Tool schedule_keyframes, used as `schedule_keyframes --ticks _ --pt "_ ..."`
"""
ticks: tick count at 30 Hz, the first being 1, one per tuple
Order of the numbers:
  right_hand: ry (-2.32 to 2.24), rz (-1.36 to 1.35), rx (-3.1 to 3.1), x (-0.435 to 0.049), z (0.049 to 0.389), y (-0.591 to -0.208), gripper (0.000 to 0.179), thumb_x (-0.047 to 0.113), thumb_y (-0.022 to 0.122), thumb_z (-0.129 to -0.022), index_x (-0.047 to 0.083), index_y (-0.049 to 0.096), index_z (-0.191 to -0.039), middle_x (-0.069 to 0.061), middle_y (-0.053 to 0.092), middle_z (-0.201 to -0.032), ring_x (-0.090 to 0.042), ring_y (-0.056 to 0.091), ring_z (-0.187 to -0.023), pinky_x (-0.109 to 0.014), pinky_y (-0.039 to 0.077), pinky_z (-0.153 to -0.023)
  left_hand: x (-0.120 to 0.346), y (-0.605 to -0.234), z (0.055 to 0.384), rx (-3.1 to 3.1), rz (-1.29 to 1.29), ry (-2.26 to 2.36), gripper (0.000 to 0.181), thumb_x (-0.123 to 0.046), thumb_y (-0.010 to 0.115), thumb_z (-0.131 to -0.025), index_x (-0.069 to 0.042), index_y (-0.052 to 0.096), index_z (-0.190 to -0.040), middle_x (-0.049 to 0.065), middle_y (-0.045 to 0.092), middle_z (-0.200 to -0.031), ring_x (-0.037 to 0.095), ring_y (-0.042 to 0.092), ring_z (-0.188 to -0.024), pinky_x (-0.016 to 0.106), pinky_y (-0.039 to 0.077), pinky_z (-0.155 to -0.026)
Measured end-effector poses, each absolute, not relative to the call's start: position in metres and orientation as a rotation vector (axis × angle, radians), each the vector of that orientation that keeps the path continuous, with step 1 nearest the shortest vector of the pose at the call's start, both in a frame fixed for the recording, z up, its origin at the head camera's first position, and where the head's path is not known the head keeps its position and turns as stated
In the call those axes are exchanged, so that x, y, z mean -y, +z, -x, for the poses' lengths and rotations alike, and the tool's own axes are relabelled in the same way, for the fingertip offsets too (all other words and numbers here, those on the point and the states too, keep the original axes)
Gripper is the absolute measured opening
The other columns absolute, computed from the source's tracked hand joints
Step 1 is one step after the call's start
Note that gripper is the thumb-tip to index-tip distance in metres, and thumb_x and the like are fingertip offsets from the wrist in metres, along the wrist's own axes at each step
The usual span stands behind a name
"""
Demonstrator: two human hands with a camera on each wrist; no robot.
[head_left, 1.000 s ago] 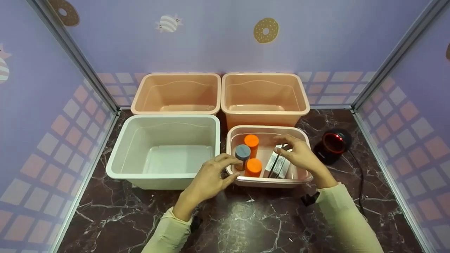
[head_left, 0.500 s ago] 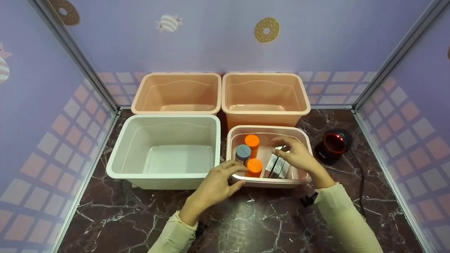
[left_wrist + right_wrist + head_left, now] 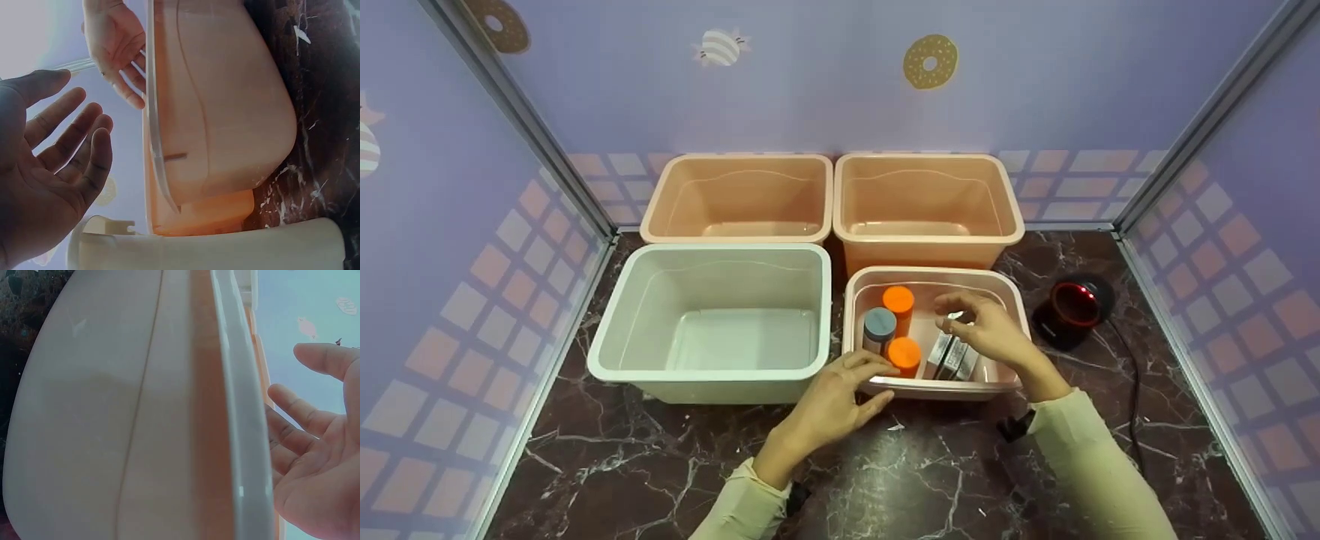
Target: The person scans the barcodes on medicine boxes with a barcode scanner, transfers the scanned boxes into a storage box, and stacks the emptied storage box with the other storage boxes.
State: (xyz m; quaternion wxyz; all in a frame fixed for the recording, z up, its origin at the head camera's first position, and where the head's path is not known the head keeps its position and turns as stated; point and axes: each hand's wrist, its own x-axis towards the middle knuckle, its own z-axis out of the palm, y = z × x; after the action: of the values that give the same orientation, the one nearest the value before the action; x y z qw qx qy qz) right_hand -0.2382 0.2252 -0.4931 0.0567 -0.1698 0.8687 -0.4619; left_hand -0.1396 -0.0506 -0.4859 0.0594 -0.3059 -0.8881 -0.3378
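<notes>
My left hand is at the near left corner of the small pale pink bin, its fingers spread and relaxed. Its fingertips lie right at the orange cap of the nearest bottle. Beside that stand a bottle with a blue-grey cap and another with an orange cap. Over the bin's right side hovers my right hand, fingers loosely bent, above a printed white packet with dark strips. In the left wrist view, the left palm holds nothing; the right palm is bare in its own wrist view.
A large whitish bin stands left of the small bin. Behind are two peach bins, one at left and one at right. A black scanner-like device glows red at right, its cable trailing along the dark marbled tabletop.
My left hand has shifted right and nearer, from beside the blue-grey cap to the near orange one. My right hand has drifted slightly left. The bottles and packet look unmoved.
</notes>
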Motion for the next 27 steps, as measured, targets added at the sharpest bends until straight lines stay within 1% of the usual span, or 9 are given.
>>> schedule_keyframes --ticks 6,9,10,13,16,19,22,24,27 --pt "-1.425 0.514 -2.596 -0.224 0.238 -0.494 0.035 0.015 0.069 -0.093 0.001 0.064 -0.125 -0.023 0.070 -0.114 -0.016 0.069 -0.084 -0.017 0.053 -0.069 0.049 -0.493 0.139 2.647 0.929 -1.019 0.026 -0.027 0.071 -0.092 -0.018 0.072 -0.117 -0.002 0.066 -0.119 0.018 0.061 -0.115 0.035 0.051 -0.102" --pt "-1.421 0.486 -2.585 -0.219 0.233 -0.487 0.035 0.012 0.067 -0.094 -0.002 0.062 -0.126 -0.024 0.070 -0.113 -0.024 0.071 -0.087 -0.026 0.058 -0.072 0.048 -0.497 0.140 2.629 0.928 -1.016 0.024 -0.025 0.071 -0.092 -0.019 0.073 -0.115 -0.002 0.066 -0.118 0.019 0.060 -0.115 0.036 0.051 -0.102" --pt "-1.422 0.481 -2.582 -0.218 0.233 -0.487 0.035 0.012 0.067 -0.094 -0.002 0.062 -0.126 -0.024 0.070 -0.113 -0.026 0.071 -0.087 -0.027 0.058 -0.073 0.048 -0.498 0.140 2.624 0.923 -1.022 0.023 -0.025 0.071 -0.092 -0.018 0.073 -0.114 -0.002 0.066 -0.117 0.019 0.060 -0.115 0.036 0.050 -0.102" --pt "-1.404 0.466 -2.587 -0.217 0.233 -0.487 0.035 0.013 0.066 -0.094 -0.001 0.062 -0.126 -0.023 0.070 -0.114 -0.028 0.072 -0.089 -0.028 0.059 -0.074 0.048 -0.502 0.141 2.616 0.909 -1.029 0.022 -0.024 0.072 -0.091 -0.019 0.073 -0.113 -0.003 0.065 -0.116 0.019 0.059 -0.115 0.037 0.050 -0.102" --pt "-1.392 0.456 -2.611 -0.219 0.238 -0.495 0.035 0.017 0.068 -0.093 0.003 0.064 -0.125 -0.019 0.072 -0.112 -0.021 0.072 -0.085 -0.019 0.056 -0.070 0.048 -0.506 0.141 2.600 0.900 -1.038 0.022 -0.023 0.072 -0.091 -0.019 0.074 -0.112 -0.003 0.065 -0.115 0.018 0.059 -0.113 0.036 0.051 -0.100" --pt "-1.390 0.436 -2.629 -0.218 0.238 -0.497 0.033 0.016 0.069 -0.092 0.003 0.066 -0.122 -0.015 0.073 -0.108 -0.014 0.070 -0.080 -0.018 0.055 -0.070 0.048 -0.510 0.142 2.595 0.891 -1.044 0.021 -0.023 0.072 -0.091 -0.019 0.074 -0.111 -0.004 0.065 -0.114 0.018 0.059 -0.111 0.036 0.051 -0.099" --pt "-1.399 0.413 -2.625 -0.216 0.238 -0.499 0.033 0.016 0.069 -0.092 0.002 0.066 -0.122 -0.013 0.073 -0.105 -0.011 0.067 -0.078 -0.018 0.054 -0.070 0.049 -0.513 0.142 2.593 0.877 -1.052 0.020 -0.022 0.072 -0.091 -0.019 0.074 -0.111 -0.004 0.065 -0.113 0.017 0.059 -0.111 0.035 0.051 -0.098" --pt "-1.408 0.395 -2.611 -0.215 0.238 -0.500 0.033 0.016 0.068 -0.092 0.002 0.065 -0.122 -0.013 0.073 -0.105 -0.013 0.067 -0.078 -0.019 0.053 -0.068 0.049 -0.515 0.143 2.587 0.870 -1.056 0.020 -0.022 0.072 -0.091 -0.020 0.074 -0.110 -0.004 0.065 -0.112 0.017 0.059 -0.111 0.034 0.051 -0.098" --pt "-1.412 0.366 -2.584 -0.214 0.238 -0.502 0.032 0.017 0.068 -0.093 0.005 0.065 -0.122 -0.014 0.073 -0.105 -0.020 0.070 -0.080 -0.022 0.054 -0.064 0.050 -0.518 0.143 2.567 0.867 -1.069 0.019 -0.021 0.073 -0.091 -0.019 0.075 -0.109 -0.004 0.066 -0.111 0.016 0.059 -0.110 0.033 0.052 -0.097"
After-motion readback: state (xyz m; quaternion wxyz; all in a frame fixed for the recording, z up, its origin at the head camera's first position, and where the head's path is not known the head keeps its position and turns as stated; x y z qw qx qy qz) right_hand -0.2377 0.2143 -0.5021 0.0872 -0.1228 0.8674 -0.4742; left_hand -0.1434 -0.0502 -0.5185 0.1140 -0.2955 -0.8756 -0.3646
